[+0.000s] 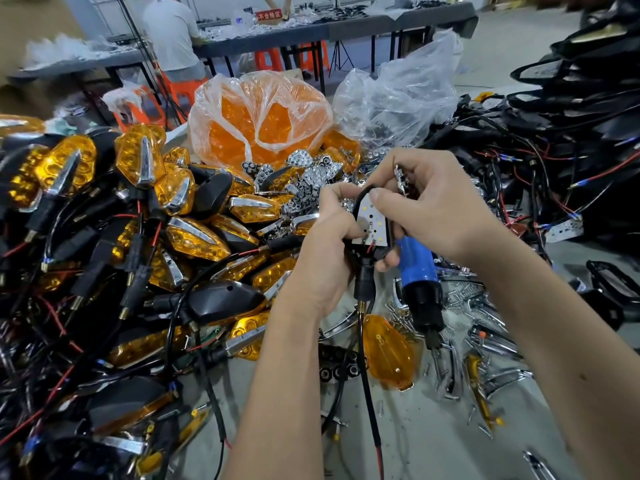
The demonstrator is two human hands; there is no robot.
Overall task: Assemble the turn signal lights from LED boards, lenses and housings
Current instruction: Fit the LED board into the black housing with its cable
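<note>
My left hand grips a black housing by its stem, with a black and red wire hanging down from it. A white LED board sits in the housing's open face. My right hand presses its thumb on the board's top edge and also holds a chrome reflector piece and a blue and black electric screwdriver against the palm. An amber lens lies on the table just below my hands.
Finished amber lights with wires are heaped on the left. A plastic bag of amber lenses and loose chrome reflectors lie behind. Black housings with wires pile up on the right. Screws are scattered. A person sits at a far table.
</note>
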